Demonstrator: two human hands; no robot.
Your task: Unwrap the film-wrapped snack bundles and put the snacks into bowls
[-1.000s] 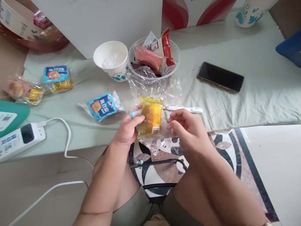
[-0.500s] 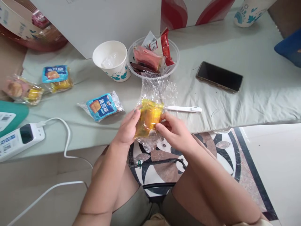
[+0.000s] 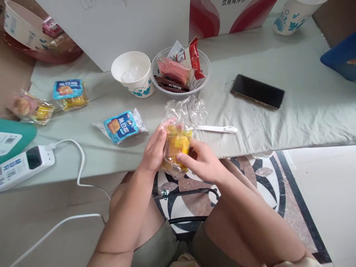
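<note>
Held between both hands, just over the near edge of the cloth-covered table (image 3: pixel 278 122): one yellow snack packet (image 3: pixel 176 145) inside a clear plastic bag (image 3: pixel 185 111), the bag's loose mouth crumpled up beyond the fingertips. Left hand (image 3: pixel 154 150) closed on the packet's left side, fingers wrapped round its edge; right hand (image 3: pixel 200 162) clamped on the right side, thumb lying across the lower front. Hands close together, parted only by the packet's width. Just beyond the right hand, lying flat: one white pen-like stick (image 3: pixel 217 129). Farther off past the right hand: one dark phone (image 3: pixel 257 91), face up. Straight ahead of the hands: one clear plastic bowl (image 3: pixel 204 70) holding several wrapped snacks, red, pink and dark, too jumbled to count surely, and touching it on its left one white paper cup (image 3: pixel 133 72). To the left of the left hand: one blue-labelled snack packet (image 3: pixel 121 126) near by, a second blue-labelled packet (image 3: pixel 68 92) farther out, and one clear packet of yellow and pink pieces (image 3: pixel 30 108) beyond that. Down to the far left: one white power strip (image 3: pixel 25 165) with its cable (image 3: pixel 79 163) trailing off the table. Second paper cup (image 3: pixel 292 16) at the far right corner.
</note>
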